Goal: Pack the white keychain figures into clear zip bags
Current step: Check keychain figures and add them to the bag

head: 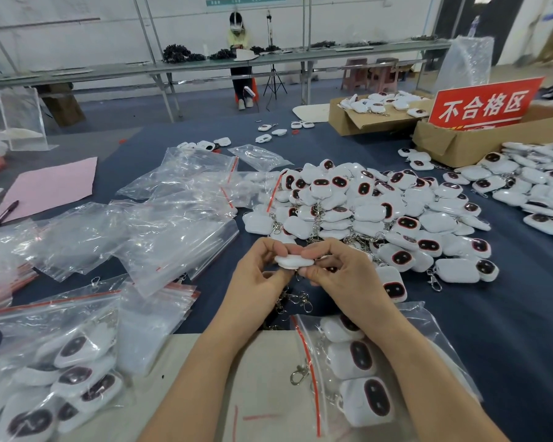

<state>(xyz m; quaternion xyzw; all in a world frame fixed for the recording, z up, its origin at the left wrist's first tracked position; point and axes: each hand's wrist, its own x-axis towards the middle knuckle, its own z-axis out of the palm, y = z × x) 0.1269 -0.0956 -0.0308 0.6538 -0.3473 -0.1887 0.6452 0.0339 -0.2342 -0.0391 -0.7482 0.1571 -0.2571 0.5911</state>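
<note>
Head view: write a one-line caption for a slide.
A left hand and right hand pinch one white keychain figure over a table of loose figures, empty zip bags and filled bags.

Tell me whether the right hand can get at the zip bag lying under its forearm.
Probably yes: the zip bag lies beneath the forearm with nothing else over it, but the right hand pinches a white figure with the left hand, so it must free itself first.

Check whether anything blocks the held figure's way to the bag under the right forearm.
Nothing visible does. The left hand and right hand pinch the figure just beyond the bag. Only the right forearm lies across the bag; its red zip edge is uncovered. Whether it is open cannot be told.
</note>
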